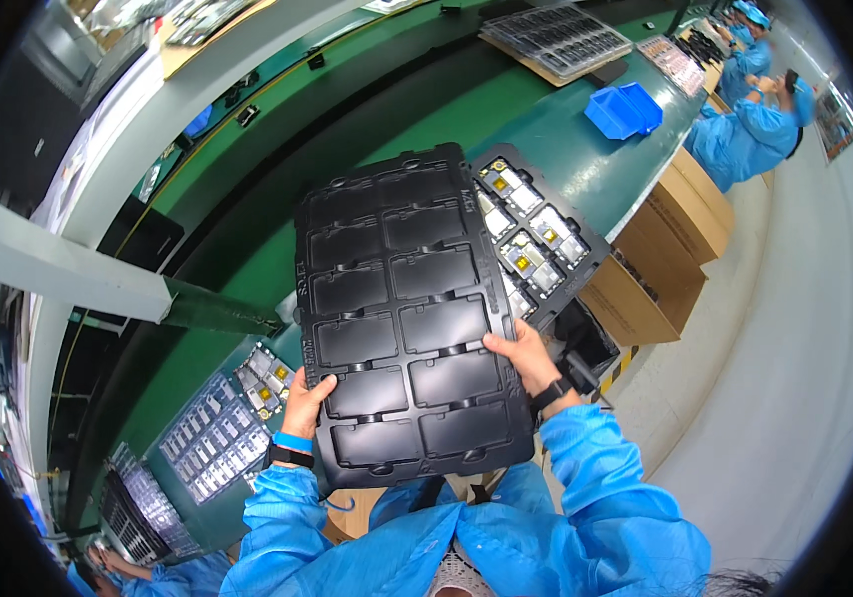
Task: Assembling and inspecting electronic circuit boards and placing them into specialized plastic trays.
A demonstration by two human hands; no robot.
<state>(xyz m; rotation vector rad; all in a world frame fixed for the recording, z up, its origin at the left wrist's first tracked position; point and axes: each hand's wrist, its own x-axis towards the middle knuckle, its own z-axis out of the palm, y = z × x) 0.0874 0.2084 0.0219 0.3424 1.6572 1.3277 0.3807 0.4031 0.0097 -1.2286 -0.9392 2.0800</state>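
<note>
A green desk (536,139) stretches beyond the fingers. The left fingers (322,389) and right fingers (502,345) grasp opposite edges of a black compartmented tray (394,320), held between them. Just beyond the right fingers, a tray of metallic parts (597,247) shows partly behind it; farther, a cardboard box (650,298), a blue bin (615,121), then a co-worker (745,141).

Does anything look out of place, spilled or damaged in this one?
Nothing clearly stands out. At most, the tray of silver parts, partly hidden behind the black tray held by the left hand and right hand, sits close to the edge of the green table; whether it overhangs is unclear. No spill or damage is visible.
</note>
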